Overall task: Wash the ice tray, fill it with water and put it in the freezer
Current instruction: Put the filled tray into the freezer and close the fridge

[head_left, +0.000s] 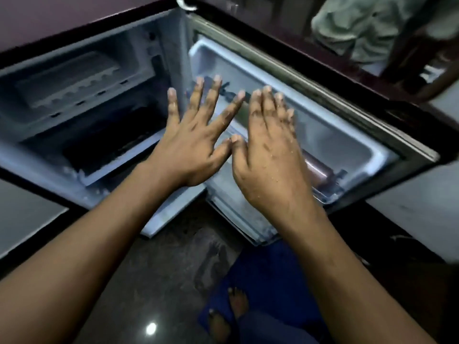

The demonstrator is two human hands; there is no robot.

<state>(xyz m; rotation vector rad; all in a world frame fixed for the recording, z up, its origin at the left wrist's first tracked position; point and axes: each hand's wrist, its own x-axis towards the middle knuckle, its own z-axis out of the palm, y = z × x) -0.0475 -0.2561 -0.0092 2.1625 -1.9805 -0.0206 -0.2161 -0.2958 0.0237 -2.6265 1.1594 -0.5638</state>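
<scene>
The freezer compartment (82, 100) stands open at the left. In its upper part lies a pale tray-like shape with a scalloped edge (67, 79); it is too blurred to tell whether this is the ice tray. My left hand (196, 135) and my right hand (268, 155) hover side by side in front of the opening, backs up, fingers straight and spread, holding nothing. Water droplets show on both hands. Their thumbs nearly touch.
The freezer door (323, 115) hangs open to the right, its pale inner shelf behind my right hand. Below is a dark glossy floor (139, 281) and a blue mat (268, 281) with my bare feet on it. Pale cloth (367, 26) shows at the top right.
</scene>
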